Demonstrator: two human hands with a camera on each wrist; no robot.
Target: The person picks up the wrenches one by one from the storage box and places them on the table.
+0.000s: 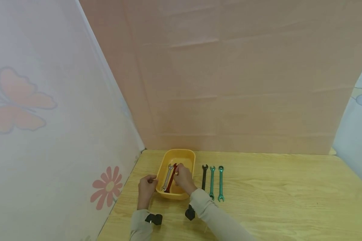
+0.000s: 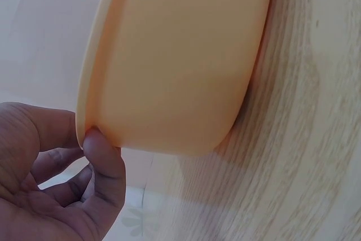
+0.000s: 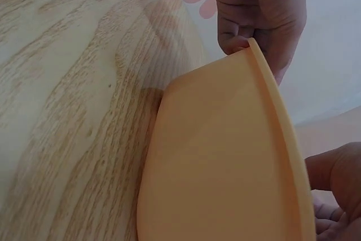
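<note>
A yellow plastic bin (image 1: 185, 152) stands on the table. My left hand (image 1: 146, 189) pinches its near-left rim; in the left wrist view, the thumb and fingers of that left hand (image 2: 62, 167) take the rim at a corner. Inside the bin a silver wrench (image 1: 168, 177) lies at the left, with a red wrench (image 1: 170, 182) alongside it. My right hand (image 1: 184, 179) reaches over the bin's right side, curled fingers at the red wrench, seeming to grip it. In the right wrist view the bin wall hides the fingertips of the right hand (image 3: 341, 182).
Right of the bin, a black wrench (image 1: 204, 175), a green wrench (image 1: 212, 182) and another green wrench (image 1: 221, 184) lie side by side on the wooden table (image 1: 274, 190). A patterned sheet (image 1: 78, 100) hangs at the left, and a plain sheet (image 1: 244, 83) behind.
</note>
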